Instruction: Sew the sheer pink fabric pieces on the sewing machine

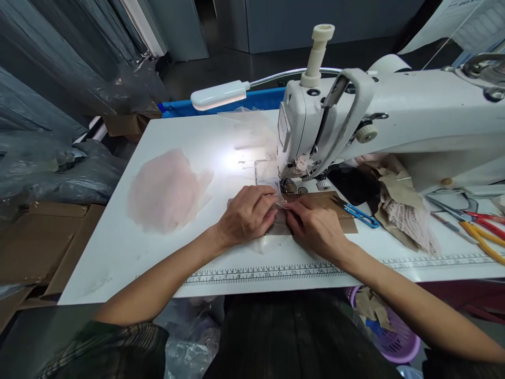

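My left hand [248, 215] and my right hand [315, 226] meet just in front of the needle of a white sewing machine [379, 121]. Both hands have their fingers curled and pinch a small piece of sheer pale pink fabric [282, 223] that lies on the white table [158, 263]. A brown card piece [335, 202] lies under and behind my right hand. The fingertips of the two hands almost touch over the fabric.
A stack of sheer pink fabric [168, 192] lies at the left. Blue thread snips [361, 215], red and yellow scissors [479, 229] and fabric scraps [402, 210] sit at the right. A lamp [219, 95] shines on the table. A purple basket [390, 331] stands below the table edge.
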Available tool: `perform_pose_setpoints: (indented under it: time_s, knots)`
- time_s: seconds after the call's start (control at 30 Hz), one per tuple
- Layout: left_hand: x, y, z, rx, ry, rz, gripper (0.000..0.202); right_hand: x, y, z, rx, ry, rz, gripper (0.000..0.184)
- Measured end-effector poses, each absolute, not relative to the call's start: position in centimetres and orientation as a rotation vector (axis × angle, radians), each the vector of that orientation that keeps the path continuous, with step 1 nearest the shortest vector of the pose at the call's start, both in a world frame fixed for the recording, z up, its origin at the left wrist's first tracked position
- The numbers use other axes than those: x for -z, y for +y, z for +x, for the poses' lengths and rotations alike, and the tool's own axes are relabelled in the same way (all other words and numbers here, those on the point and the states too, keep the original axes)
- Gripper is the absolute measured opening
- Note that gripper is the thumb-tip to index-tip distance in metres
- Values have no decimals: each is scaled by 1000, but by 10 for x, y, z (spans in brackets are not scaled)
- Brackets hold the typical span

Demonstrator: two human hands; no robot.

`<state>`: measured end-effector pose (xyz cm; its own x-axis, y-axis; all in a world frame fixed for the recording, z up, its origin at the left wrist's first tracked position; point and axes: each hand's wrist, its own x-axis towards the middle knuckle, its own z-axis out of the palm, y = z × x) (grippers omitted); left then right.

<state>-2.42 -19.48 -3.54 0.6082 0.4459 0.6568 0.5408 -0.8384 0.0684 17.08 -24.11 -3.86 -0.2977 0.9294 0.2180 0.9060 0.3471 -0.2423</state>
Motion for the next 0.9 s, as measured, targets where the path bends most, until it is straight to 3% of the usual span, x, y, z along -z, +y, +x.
perform_pose_setpoints:
  time_s: [0.1,0.23,0.37,0.57,0.9]
  knots:
    - [39,-193,-23,890,-706,-2895,24,32,-235,175,-227,-2418,-1551,30]
    - [44,-180,-32,823,-638,-3177,17,22,-213,200,-771,-2417,-1245,31]
    - [44,-175,-38,911,-695,-3253,15,24,-194,213,-671,-2317,-1448,34]
    - [50,-177,-33,926,-785,-3250,16,42,-197,206,-392,-2493,-1145,41]
    - [16,-205,-64,639,-952,-3196,21,51,-204,205,-248,-2455,-1262,39]
